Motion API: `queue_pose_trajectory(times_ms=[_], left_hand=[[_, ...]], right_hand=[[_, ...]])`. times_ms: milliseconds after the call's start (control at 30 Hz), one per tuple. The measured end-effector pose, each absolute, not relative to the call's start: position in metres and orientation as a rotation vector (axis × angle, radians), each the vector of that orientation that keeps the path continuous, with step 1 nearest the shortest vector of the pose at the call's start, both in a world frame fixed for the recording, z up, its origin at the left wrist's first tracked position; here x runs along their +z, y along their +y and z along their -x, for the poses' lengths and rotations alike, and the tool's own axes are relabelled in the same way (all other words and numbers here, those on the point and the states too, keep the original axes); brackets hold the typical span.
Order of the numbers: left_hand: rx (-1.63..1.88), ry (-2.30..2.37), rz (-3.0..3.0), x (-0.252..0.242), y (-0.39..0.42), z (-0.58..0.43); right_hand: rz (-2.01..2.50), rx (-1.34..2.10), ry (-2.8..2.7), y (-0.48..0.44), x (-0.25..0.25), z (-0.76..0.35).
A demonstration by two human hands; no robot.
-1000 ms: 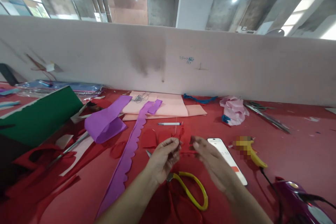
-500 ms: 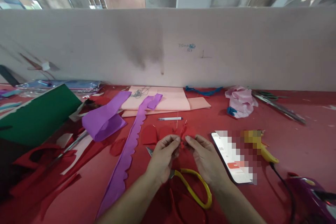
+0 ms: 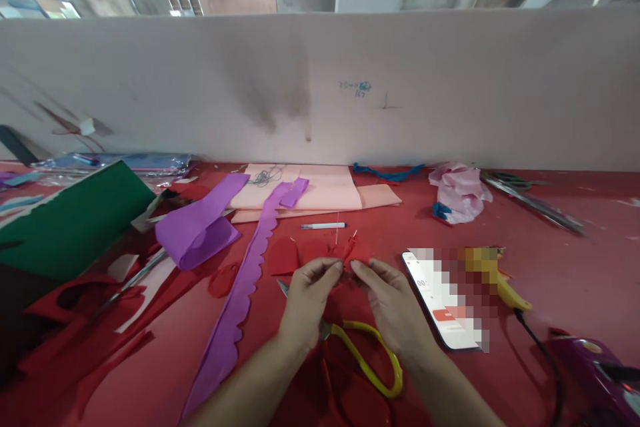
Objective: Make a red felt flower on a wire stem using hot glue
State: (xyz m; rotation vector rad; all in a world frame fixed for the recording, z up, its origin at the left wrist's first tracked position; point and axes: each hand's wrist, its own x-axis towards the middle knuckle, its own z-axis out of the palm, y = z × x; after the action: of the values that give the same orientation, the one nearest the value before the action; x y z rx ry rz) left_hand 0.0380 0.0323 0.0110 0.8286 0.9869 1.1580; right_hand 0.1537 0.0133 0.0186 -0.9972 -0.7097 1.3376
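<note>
Between my two hands is a small gathered piece of red felt-like material (image 3: 349,250), pinched at its near edge. My left hand (image 3: 314,297) grips it with thumb and fingertips from the left. From the right, my right hand (image 3: 387,297) pinches the same piece, its thumb close to the left one. What lies right under the fingertips is hidden. Scissors with yellow handles (image 3: 395,373) lie below my wrists, partly covered by my left hand. Cut red pieces (image 3: 284,257) rest flat just beyond my left hand. A white pen (image 3: 323,225) lies farther back.
A scalloped purple strip (image 3: 240,313) and a purple roll (image 3: 200,230) lie left, near a green board (image 3: 75,220). On the right are a phone (image 3: 435,307), a yellow glue gun (image 3: 500,280) with a cord, and crumpled pink material (image 3: 460,190). A pale partition (image 3: 200,87) stands behind.
Both hands stay almost in place, still pinching the red piece; the fingertips have shifted very slightly. Nothing else has visibly moved.
</note>
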Motion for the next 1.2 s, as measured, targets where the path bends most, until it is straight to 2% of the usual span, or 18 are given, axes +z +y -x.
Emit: queue_pose_trajectory(times_ms=[700,967,1200], left_hand=[[1.191,1.273,-1.378,0.015,0.033,-0.032],[1.269,1.343,-1.522,0.017,0.028,-0.032],[1.290,1.343,-1.586,0.015,0.023,-0.034]], right_hand=[[0.991,1.375,-0.627,0.010,0.017,-0.155],[1.076,1.256,-0.893,0.008,0.024,-0.153],[1.339,1.015,-1.030,0.003,0.026,-0.148]])
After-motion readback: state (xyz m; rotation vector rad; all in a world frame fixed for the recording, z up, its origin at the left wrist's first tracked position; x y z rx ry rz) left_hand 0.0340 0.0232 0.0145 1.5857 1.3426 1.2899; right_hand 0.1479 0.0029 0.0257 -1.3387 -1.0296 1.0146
